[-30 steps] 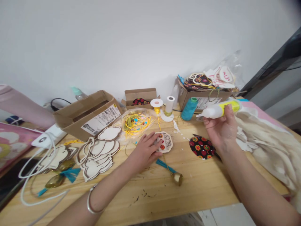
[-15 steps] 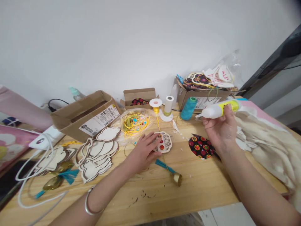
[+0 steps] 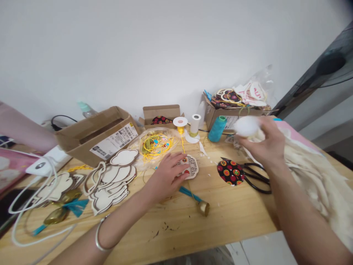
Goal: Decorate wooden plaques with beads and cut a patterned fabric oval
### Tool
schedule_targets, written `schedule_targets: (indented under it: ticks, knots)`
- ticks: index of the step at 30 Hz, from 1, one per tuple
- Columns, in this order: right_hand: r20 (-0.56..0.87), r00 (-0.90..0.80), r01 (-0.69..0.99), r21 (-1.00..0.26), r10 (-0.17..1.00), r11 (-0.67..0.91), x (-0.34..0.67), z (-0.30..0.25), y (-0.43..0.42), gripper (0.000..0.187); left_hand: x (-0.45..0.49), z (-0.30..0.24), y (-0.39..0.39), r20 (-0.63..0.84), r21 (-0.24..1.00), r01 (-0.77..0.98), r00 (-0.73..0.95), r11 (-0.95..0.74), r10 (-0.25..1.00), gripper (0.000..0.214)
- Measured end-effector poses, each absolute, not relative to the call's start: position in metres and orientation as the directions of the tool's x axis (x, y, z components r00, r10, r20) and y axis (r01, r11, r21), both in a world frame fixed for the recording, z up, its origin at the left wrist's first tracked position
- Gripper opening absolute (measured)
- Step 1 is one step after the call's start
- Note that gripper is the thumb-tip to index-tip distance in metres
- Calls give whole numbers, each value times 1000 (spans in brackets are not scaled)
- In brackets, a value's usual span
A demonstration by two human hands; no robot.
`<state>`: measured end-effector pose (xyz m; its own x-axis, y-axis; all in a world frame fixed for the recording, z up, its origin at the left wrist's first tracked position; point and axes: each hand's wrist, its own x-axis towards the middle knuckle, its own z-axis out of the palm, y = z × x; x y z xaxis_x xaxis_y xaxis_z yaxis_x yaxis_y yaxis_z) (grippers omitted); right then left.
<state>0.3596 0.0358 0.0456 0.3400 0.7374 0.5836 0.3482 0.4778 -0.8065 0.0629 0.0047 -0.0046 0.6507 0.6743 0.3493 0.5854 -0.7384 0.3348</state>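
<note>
My left hand (image 3: pixel 171 172) lies with its fingers stretched over a lattice-edged wooden ornament (image 3: pixel 193 168) with patterned fabric showing in it, partly hidden under the fingers. Raised at the right, my right hand (image 3: pixel 266 145) is closed around a white squeeze bottle (image 3: pixel 246 127), blurred, its round end facing me. Below the ornament lie a teal tassel (image 3: pixel 190 193) and a small brass bell (image 3: pixel 203 208). Between my hands is a black, flower-printed fabric piece (image 3: pixel 231 171), beside black-handled scissors (image 3: pixel 257 178).
Several wooden cutouts (image 3: pixel 113 180) lie at left before an open cardboard box (image 3: pixel 96 138). Behind the ornament stand a yellow thread spool (image 3: pixel 180 125) and a teal thread cone (image 3: pixel 217 129). A filled box (image 3: pixel 228 114) is at back right; cream cloth (image 3: pixel 309 176) covers the right side.
The bottle in my right hand has turned from lying sideways, nozzle left, to its round end facing me. The scissors' handles have come into view. My left hand stays on the ornament.
</note>
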Motion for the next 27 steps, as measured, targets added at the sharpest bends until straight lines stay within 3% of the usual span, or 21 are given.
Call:
schedule_targets:
  ticks: [2, 4, 8, 10, 14, 18, 21, 23, 27]
  knots:
    - [682, -47, 757, -452, 730, 472, 366, 57, 39, 34, 69, -1, 4, 306, 337, 565, 690, -753, 656, 25]
    - [581, -334, 868, -117, 742, 482, 365, 66, 44, 28, 81, -3, 3, 264, 339, 537, 733, -772, 627, 26]
    - [212, -654, 725, 447, 726, 523, 347, 72, 54, 24, 125, -12, 0, 217, 298, 492, 800, -818, 560, 26]
    - [60, -697, 589, 617, 715, 522, 338, 69, 58, 20, 152, -15, -2, 204, 242, 437, 850, -866, 486, 30]
    - [14, -711, 518, 687, 703, 510, 333, 56, 66, 18, 188, -10, -5, 167, 133, 392, 897, -910, 410, 43]
    - [9, -769, 475, 677, 639, 562, 343, 58, 69, 16, 193, 1, -8, 42, 101, 412, 908, -905, 418, 49]
    - [5, -793, 510, 553, 609, 659, 352, 69, 57, 14, 187, 3, -10, -5, 124, 425, 904, -896, 428, 53]
    - [-33, -761, 576, 426, 648, 697, 356, 74, 43, 14, 183, 3, -11, 14, 135, 427, 902, -894, 432, 55]
    - [-261, -611, 715, 223, 747, 662, 365, 70, 13, 19, 180, 0, -12, 41, 148, 422, 901, -894, 432, 57]
